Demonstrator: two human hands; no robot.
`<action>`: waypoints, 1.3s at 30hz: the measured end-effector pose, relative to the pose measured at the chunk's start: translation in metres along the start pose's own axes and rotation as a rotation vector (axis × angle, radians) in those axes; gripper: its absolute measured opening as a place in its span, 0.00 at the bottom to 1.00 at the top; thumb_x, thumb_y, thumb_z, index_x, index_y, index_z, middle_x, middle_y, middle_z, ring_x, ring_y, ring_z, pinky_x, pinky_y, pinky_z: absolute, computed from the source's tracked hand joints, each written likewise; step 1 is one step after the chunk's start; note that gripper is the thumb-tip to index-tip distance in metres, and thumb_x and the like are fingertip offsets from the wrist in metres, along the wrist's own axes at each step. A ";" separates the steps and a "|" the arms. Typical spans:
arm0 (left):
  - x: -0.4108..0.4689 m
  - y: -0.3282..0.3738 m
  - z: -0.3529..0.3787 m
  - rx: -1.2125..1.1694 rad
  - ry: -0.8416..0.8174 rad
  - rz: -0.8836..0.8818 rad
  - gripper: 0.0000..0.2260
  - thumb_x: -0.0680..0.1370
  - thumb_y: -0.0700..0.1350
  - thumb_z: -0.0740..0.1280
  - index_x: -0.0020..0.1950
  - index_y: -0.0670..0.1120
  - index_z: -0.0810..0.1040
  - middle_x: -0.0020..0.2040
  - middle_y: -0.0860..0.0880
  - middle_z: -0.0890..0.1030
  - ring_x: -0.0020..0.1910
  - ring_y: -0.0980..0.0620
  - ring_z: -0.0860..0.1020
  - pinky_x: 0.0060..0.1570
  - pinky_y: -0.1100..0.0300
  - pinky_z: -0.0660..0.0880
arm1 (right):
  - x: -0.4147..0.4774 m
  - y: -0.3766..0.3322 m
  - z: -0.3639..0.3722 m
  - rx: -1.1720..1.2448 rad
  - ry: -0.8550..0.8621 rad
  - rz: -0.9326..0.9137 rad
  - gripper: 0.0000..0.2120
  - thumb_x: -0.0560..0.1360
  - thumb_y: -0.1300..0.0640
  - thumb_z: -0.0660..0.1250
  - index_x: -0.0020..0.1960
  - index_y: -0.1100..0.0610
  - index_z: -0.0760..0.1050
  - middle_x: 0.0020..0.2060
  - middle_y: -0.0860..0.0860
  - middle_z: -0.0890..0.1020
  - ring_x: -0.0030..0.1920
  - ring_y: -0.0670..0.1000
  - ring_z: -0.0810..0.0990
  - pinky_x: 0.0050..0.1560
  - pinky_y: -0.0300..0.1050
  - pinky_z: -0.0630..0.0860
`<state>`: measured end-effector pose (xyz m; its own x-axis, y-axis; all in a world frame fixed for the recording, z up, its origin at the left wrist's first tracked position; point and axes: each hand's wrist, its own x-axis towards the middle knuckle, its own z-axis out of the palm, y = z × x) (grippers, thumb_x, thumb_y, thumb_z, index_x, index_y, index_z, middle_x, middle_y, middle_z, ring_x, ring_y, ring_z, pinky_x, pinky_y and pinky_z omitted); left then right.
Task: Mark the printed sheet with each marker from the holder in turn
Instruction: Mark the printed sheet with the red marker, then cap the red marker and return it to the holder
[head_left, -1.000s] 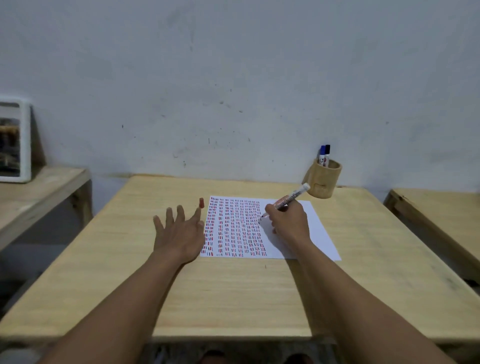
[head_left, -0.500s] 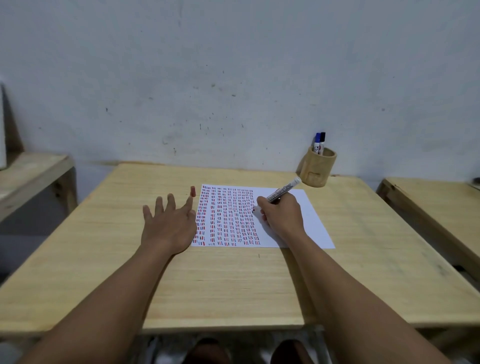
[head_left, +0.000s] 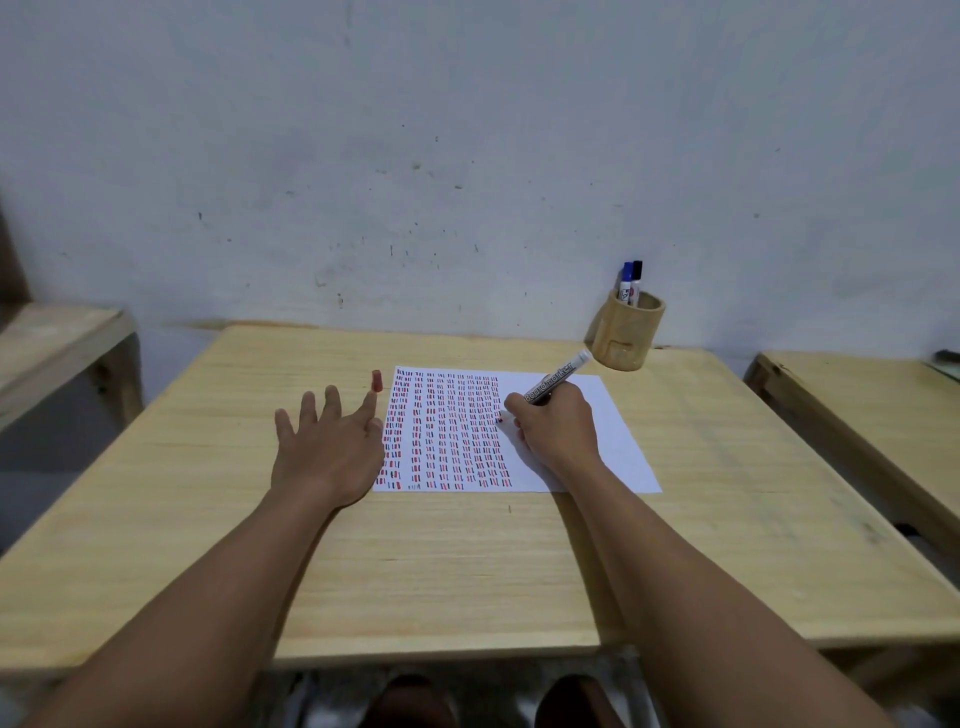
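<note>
A: Where's your right hand (head_left: 558, 428) rn?

B: Centre of frame, a bit right. You've got it curled tight round a whiteboard marker (head_left: 557, 383), the "Boardmarker" print readable on the barrel. Tip is down on the printed sheet (head_left: 613, 441), and the white butt end points up-right toward the holder (head_left: 628, 338).

A: And the tip, red?

B: A red dot shows right where it meets the paper, at the right edge of the mark columns. Rest of the tip is hidden by your fingers.

A: Left hand (head_left: 330, 452)?

B: Left of centre, flat on the wooden table (head_left: 467, 571), fingers spread, gripping nothing. Your thumb side overlaps the sheet's left edge, so it's touching the paper there.

A: That little red thing?

B: Red cap (head_left: 376, 380), standing on the table just beyond your index fingertip and just left of the sheet's top left corner. Can't tell if the finger touches it.

A: Sheet itself?

B: White, lies flat mid-table. The left approx. two thirds is packed w/ columns of short red and dark dashes; the right strip is blank.

A: Holder?

B: Tan cylindrical cup in the upper right of the frame, at the table's back edge by the wall (head_left: 467, 130), well apart from the sheet. Two markers stand in it: a blue-capped marker (head_left: 625, 280) and a black-capped marker (head_left: 636, 280), touching side by side.
</note>
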<state>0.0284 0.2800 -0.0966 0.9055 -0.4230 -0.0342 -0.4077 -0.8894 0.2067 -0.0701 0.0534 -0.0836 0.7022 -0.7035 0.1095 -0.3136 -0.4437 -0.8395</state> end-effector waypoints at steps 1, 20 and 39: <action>0.000 0.000 0.000 -0.003 0.002 0.001 0.25 0.84 0.56 0.43 0.82 0.58 0.49 0.83 0.43 0.47 0.82 0.40 0.43 0.77 0.37 0.41 | 0.000 0.000 0.000 0.000 0.001 0.001 0.17 0.71 0.53 0.69 0.40 0.70 0.79 0.36 0.61 0.85 0.31 0.51 0.76 0.31 0.43 0.68; 0.051 0.004 -0.019 -0.265 0.238 0.117 0.16 0.82 0.39 0.63 0.70 0.46 0.78 0.62 0.42 0.83 0.62 0.40 0.80 0.57 0.52 0.75 | -0.006 -0.041 -0.018 0.594 -0.116 0.163 0.07 0.77 0.58 0.71 0.45 0.62 0.79 0.32 0.52 0.78 0.29 0.48 0.75 0.31 0.40 0.76; -0.008 0.085 -0.069 -1.120 0.098 0.114 0.04 0.77 0.42 0.72 0.49 0.47 0.86 0.50 0.44 0.87 0.41 0.51 0.78 0.41 0.58 0.73 | -0.028 -0.065 -0.043 0.879 -0.112 0.178 0.06 0.77 0.59 0.71 0.46 0.63 0.80 0.33 0.53 0.79 0.30 0.47 0.77 0.32 0.39 0.78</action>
<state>-0.0051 0.2199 -0.0110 0.8953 -0.4322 0.1074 -0.1975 -0.1693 0.9656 -0.0969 0.0778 -0.0092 0.7622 -0.6430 -0.0747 0.1457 0.2828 -0.9480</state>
